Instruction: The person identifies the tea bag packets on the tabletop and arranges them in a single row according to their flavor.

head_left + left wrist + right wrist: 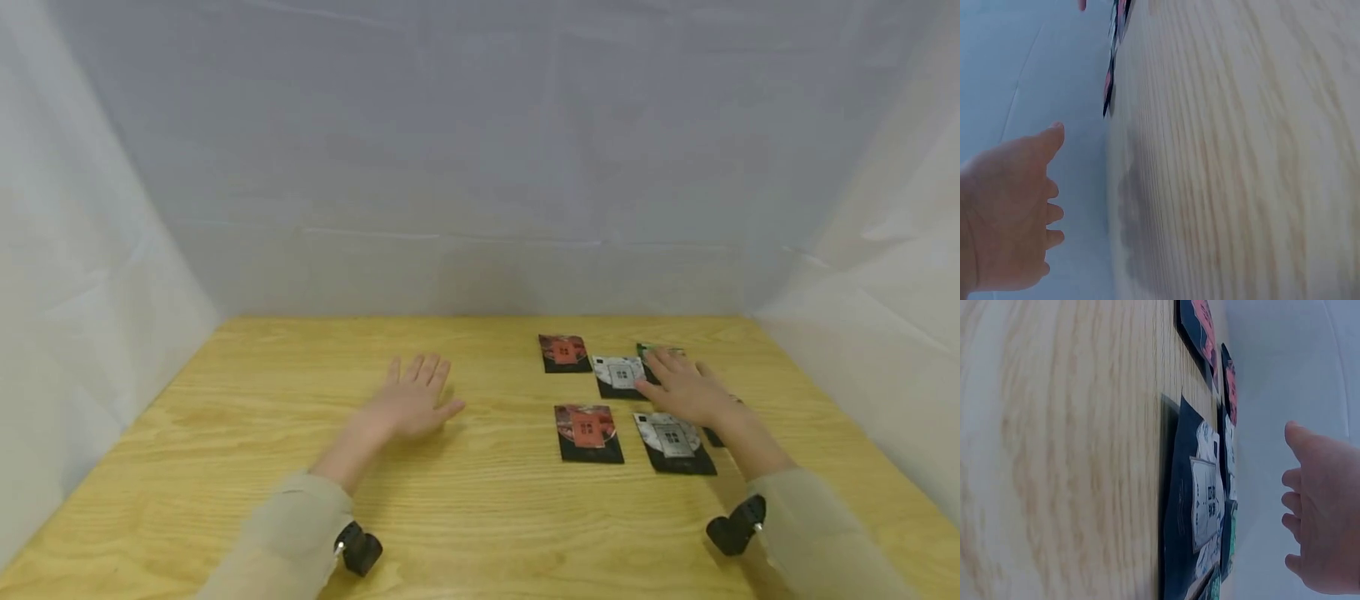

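My left hand [416, 403] hovers palm down over the left-middle of the table, fingers spread, holding nothing; its shadow falls on the wood in the left wrist view. Over the packets at the right is my right hand [686, 390], fingers stretched out, apart from the packets in the right wrist view. Two red-and-black packets [588, 433] lie one behind the other. Beside them lie two white-and-black packets [673, 443], the far one [619, 377] partly beneath my thumb in the head view. A green-topped packet [651, 347] and another dark packet [714, 437] are largely hidden by the right hand and wrist.
The light wooden table [480, 517] ends at a pale sheet backdrop [480, 167], with white sheets rising on both sides. Small black devices [362, 550] are strapped at both wrists over beige sleeves [281, 533].
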The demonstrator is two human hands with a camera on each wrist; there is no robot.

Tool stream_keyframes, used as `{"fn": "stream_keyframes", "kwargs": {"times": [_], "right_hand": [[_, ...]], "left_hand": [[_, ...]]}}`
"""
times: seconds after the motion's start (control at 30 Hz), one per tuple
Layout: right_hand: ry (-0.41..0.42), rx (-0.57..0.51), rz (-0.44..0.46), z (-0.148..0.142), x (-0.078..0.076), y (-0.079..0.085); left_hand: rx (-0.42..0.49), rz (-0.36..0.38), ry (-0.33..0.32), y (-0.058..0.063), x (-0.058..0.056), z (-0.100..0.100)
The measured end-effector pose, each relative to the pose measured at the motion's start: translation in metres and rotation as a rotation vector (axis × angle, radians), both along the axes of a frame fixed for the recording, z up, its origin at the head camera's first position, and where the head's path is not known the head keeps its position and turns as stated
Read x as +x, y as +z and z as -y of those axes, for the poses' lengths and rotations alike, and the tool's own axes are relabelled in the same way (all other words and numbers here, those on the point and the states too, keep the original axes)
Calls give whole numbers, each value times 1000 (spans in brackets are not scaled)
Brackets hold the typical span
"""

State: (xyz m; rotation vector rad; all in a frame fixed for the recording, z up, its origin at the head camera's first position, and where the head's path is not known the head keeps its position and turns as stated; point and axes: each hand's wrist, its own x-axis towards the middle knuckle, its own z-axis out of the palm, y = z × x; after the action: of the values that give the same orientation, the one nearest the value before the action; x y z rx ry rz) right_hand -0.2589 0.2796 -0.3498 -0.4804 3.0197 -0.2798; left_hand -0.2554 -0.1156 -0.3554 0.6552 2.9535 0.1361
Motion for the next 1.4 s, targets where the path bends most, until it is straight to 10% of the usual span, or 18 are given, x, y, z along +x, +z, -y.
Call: {"fn": "stream_keyframes", "kwargs": {"times": [1.4], "right_hand": [[76,57,231,29,-22,-12]], "left_hand": [[-199,177,-300,-11,33,-157]]}}
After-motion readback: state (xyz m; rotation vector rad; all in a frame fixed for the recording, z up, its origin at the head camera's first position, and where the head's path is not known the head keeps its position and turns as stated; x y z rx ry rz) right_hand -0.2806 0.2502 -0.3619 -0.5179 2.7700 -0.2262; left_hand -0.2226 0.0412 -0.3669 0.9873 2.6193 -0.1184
